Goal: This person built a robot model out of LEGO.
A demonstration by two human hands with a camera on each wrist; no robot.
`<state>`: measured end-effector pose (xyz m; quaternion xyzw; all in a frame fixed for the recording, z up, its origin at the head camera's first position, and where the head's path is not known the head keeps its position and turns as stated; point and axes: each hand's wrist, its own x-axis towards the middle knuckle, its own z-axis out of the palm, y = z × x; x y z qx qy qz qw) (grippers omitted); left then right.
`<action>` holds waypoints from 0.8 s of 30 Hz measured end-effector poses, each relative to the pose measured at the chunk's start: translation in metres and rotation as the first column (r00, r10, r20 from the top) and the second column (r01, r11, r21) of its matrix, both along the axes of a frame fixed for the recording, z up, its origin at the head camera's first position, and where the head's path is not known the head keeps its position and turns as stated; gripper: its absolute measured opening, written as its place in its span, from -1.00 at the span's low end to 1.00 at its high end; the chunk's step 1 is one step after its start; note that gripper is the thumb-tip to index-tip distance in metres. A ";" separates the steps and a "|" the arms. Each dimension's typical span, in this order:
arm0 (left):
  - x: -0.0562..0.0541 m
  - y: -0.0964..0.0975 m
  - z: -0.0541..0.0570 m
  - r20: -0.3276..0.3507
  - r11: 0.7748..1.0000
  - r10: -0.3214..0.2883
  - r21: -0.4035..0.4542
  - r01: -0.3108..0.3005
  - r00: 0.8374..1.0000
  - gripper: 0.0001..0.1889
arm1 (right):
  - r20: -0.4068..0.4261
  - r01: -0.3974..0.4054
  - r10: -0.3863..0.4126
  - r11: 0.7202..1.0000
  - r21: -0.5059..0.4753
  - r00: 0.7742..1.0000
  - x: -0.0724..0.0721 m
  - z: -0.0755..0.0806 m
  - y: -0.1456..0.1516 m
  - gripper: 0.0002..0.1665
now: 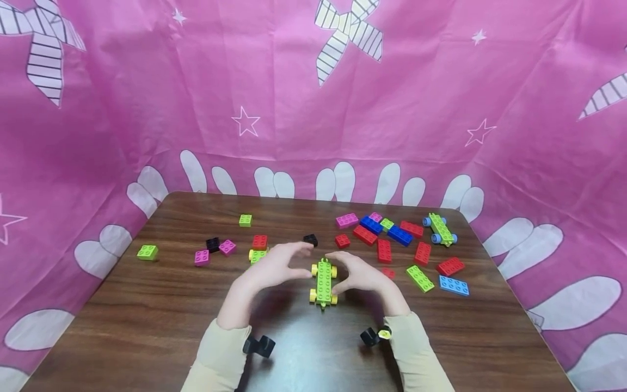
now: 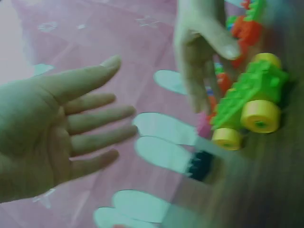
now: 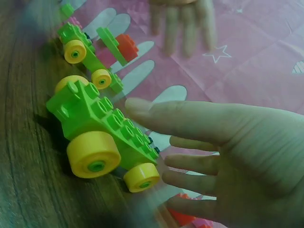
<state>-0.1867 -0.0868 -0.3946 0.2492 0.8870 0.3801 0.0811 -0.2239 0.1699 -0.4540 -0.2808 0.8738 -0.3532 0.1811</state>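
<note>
A lime-green toy car base (image 1: 324,281) with yellow wheels stands on the table between both hands. My left hand (image 1: 280,265) is held to its left, fingers extended and thumb apart, holding nothing. On the other side, my right hand (image 1: 363,273) has the same spread pose, its thumb close beside the base in the head view. The right wrist view shows the studs on top of the base (image 3: 111,123) bare. Partly hidden behind my left hand is a second green piece (image 1: 258,256) with a yellow wheel, near a red brick (image 1: 260,242).
A black brick (image 1: 311,239) lies beyond the hands. Red, blue, pink and green bricks are scattered to the right, near a green car base (image 1: 442,230) with blue wheels. A light-blue brick (image 1: 454,285) lies near the right edge. Leftward are pink (image 1: 202,257), black and green bricks.
</note>
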 end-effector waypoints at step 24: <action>-0.033 -0.121 0.010 -0.459 0.927 0.375 0.163 -0.338 0.806 -0.64 | -0.066 0.011 -0.008 0.999 0.038 0.998 0.006 -0.011 -0.008 0.00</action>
